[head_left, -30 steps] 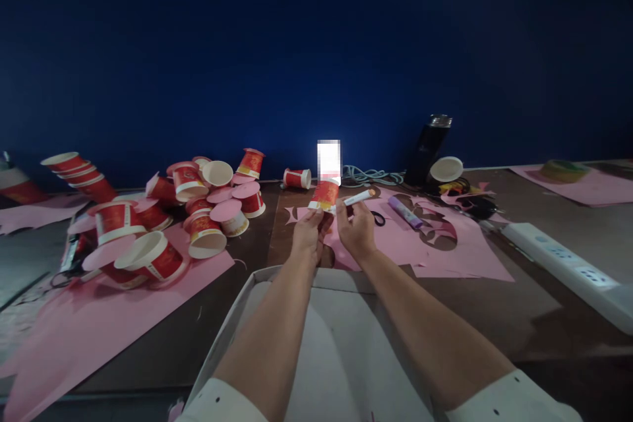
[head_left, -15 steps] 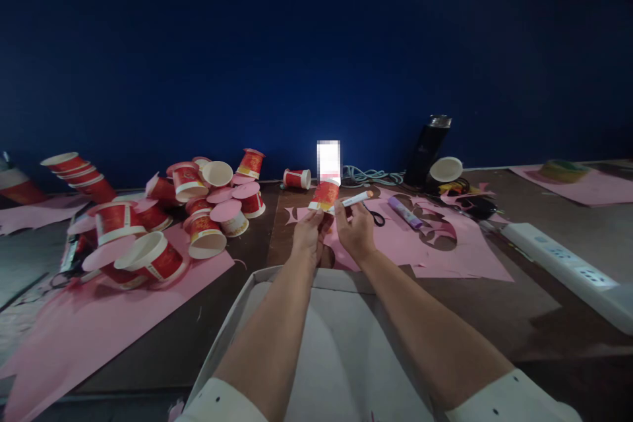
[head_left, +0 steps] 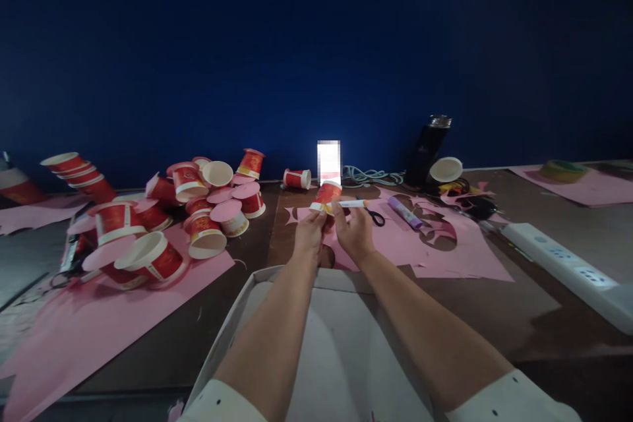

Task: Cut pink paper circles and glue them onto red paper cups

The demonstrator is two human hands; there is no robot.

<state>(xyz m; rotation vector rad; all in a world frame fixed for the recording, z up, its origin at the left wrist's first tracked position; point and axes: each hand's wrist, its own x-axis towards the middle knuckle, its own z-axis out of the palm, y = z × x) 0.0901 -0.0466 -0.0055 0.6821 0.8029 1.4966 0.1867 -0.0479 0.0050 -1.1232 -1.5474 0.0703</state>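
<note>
My left hand point(head_left: 307, 235) holds a small red paper cup point(head_left: 326, 196) by its rim, raised above the pink paper sheet point(head_left: 445, 250). My right hand point(head_left: 355, 231) grips a white glue stick with an orange tip point(head_left: 352, 204), lying nearly level with its near end against the cup's rim. Both hands are close together in the middle of the table, just past the white cardboard box point(head_left: 232, 330) under my forearms.
A heap of red paper cups point(head_left: 163, 224) with pink paper discs lies at left on pink paper. Scissors point(head_left: 376, 216), a purple tube point(head_left: 404, 211), a dark bottle point(head_left: 428, 148), cables and a white power strip point(head_left: 568, 270) lie at right. A bright phone screen point(head_left: 328, 161) stands at the back.
My right hand has lowered the glue stick from a tilted pose to almost level and brought it against the cup. The cup has shifted slightly.
</note>
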